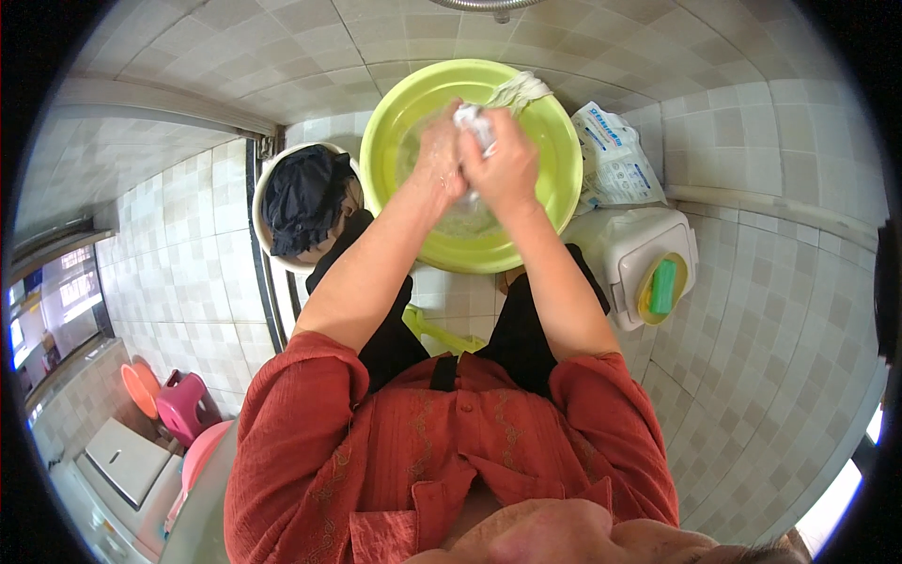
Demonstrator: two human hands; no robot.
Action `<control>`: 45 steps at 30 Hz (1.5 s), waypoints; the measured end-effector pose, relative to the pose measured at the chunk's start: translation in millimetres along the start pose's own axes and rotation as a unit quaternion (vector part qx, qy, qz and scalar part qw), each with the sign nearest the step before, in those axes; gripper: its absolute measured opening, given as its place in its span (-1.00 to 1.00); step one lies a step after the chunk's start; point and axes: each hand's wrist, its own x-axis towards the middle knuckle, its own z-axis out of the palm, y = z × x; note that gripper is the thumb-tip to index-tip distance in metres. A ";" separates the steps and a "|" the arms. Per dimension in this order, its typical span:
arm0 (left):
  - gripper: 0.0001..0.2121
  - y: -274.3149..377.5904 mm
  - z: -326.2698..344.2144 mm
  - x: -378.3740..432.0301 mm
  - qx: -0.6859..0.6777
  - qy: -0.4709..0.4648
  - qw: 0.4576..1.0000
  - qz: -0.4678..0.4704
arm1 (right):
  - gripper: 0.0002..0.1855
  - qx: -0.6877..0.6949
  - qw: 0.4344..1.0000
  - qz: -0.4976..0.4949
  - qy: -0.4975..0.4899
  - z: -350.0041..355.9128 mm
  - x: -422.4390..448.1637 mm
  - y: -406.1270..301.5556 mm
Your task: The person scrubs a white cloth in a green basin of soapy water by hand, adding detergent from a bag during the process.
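My left hand (441, 151) and my right hand (504, 158) meet over a yellow-green plastic basin (380, 169). Between them they grip a bunched wet white cloth (474, 121), mostly hidden by the fingers. Water glistens on my left wrist. Below the hands, cloudy water (465, 224) lies in the basin. Another pale cloth (520, 90) hangs over the basin's far right rim. Both hands are slightly blurred.
Left of the basin, a white bucket (259, 229) holds dark clothing (306, 194). On the right are a printed plastic bag (616, 158) and a lidded white bin (645, 229); a soap dish (645, 303) with green soap (663, 285) rests on the bin. A metal hose (486, 4) hangs above.
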 end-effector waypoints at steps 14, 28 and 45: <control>-0.74 8.2 2.8 -1.6 0.030 0.039 0.999 -0.005 | -0.77 0.055 0.998 0.020 -0.026 -5.1 -7.7 -11.2; -0.72 -0.3 12.0 -5.0 -0.044 0.011 0.999 0.019 | -0.79 -0.018 0.997 0.073 0.010 -5.2 0.5 7.1; -0.72 6.6 13.6 -9.7 0.043 0.031 0.999 -0.011 | -0.77 -0.030 0.996 0.088 0.014 -7.2 3.3 9.7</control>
